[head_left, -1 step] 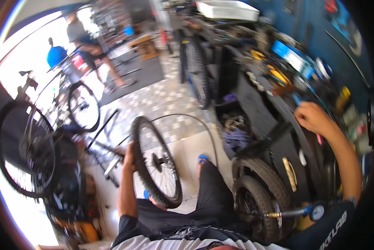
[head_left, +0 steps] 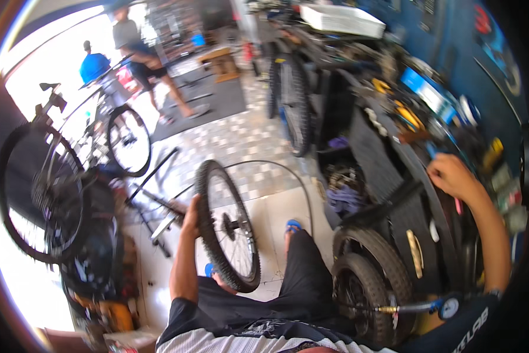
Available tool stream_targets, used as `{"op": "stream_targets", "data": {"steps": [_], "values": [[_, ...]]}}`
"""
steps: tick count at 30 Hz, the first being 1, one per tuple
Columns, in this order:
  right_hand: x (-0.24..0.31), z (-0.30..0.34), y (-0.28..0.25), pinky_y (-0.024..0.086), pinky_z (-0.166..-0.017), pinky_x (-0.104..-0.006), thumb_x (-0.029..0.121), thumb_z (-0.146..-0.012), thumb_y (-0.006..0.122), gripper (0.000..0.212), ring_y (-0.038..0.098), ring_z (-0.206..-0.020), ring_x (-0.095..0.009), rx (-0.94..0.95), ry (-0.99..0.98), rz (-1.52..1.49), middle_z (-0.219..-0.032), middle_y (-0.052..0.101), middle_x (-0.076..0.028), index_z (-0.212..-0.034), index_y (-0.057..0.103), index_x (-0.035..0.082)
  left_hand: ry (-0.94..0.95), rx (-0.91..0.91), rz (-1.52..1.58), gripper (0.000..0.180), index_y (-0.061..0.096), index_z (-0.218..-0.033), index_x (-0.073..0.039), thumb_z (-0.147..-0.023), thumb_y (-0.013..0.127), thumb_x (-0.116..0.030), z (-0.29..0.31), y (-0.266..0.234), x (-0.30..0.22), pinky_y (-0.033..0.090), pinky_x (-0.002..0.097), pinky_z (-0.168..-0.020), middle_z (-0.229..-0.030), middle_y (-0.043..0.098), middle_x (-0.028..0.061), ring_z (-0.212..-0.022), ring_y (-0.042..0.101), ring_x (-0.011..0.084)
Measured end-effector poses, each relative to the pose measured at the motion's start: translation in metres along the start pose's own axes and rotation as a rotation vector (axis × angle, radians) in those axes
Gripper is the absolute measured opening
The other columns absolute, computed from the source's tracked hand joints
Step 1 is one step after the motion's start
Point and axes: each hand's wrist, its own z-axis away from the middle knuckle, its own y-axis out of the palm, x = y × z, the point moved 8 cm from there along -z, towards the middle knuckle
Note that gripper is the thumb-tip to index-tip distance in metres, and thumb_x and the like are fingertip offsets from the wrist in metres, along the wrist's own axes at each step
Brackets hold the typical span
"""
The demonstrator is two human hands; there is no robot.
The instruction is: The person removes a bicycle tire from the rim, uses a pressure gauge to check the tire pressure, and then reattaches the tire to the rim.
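Between my legs a bicycle wheel (head_left: 228, 226) with a knobby black tyre stands tilted. My left hand (head_left: 192, 219) grips the tyre on its left side, fingers partly hidden behind it. Out to the right, my right hand (head_left: 450, 175) is closed by the edge of the cluttered workbench (head_left: 394, 138). Whatever its fingers hold, if anything, is hidden. A small pink item (head_left: 457, 205) shows just below that hand. Near my right elbow lies an air inflator (head_left: 420, 307) with a round gauge, in front of two loose tyred wheels (head_left: 358, 282).
A bicycle (head_left: 76, 153) stands at the left, with a work stand (head_left: 158, 223) beside it. A black hose (head_left: 288, 170) curves over the floor. At the far left a person (head_left: 138, 53) stands and another (head_left: 93, 65) wears blue. A white basket (head_left: 342, 20) sits on the bench's far end.
The view has shifted slightly, so the scene sits a little further right. My left hand still grips the wheel; my right hand stays closed by the bench.
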Motion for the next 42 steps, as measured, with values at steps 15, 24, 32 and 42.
{"op": "stream_targets", "data": {"steps": [15,24,32,42], "values": [[-0.011,-0.046,-0.061,0.047,-0.067,-0.0394,-0.007,-0.087,0.058,0.010,0.060,-0.075,-0.028,-0.185,0.220,0.176,-0.081,0.058,-0.014,-0.091,0.053,0.000,0.124,0.038,0.077,0.068,0.068,-0.089,-0.008,-0.093,0.062,-0.075,0.040,-0.044,0.012,0.058,0.0404,-0.052,-0.070,0.063,0.0090,-0.056,0.066,0.0257],[0.305,-0.227,-0.001,0.050,-0.079,-0.0263,-0.004,-0.095,0.065,0.019,0.063,-0.093,-0.011,-0.146,-0.469,-0.425,-0.103,0.066,-0.003,-0.109,0.075,0.002,0.140,-0.022,0.092,0.065,0.066,-0.098,-0.008,-0.093,0.064,-0.073,0.060,-0.065,0.018,0.053,0.0416,-0.053,-0.071,0.062,0.0097,-0.056,0.061,0.0234],[0.427,-0.271,0.188,0.049,-0.073,-0.0203,0.001,-0.095,0.071,0.035,0.055,-0.079,-0.002,-0.001,-0.425,-1.283,-0.098,0.068,0.003,-0.129,0.067,0.007,0.166,-0.061,0.059,0.066,0.069,-0.095,-0.006,-0.094,0.063,-0.072,0.062,-0.066,0.029,0.057,0.0374,-0.054,-0.078,0.066,0.0088,-0.058,0.066,0.0227],[0.472,-0.256,0.248,0.051,-0.065,-0.0264,0.000,-0.092,0.074,0.033,0.058,-0.069,-0.008,-0.139,-0.466,-1.136,-0.092,0.070,-0.002,-0.124,0.072,0.008,0.150,-0.089,0.034,0.071,0.069,-0.114,-0.005,-0.096,0.057,-0.073,0.072,-0.099,0.038,0.061,0.0389,-0.061,-0.091,0.072,0.0118,-0.067,0.072,0.0244]]}}
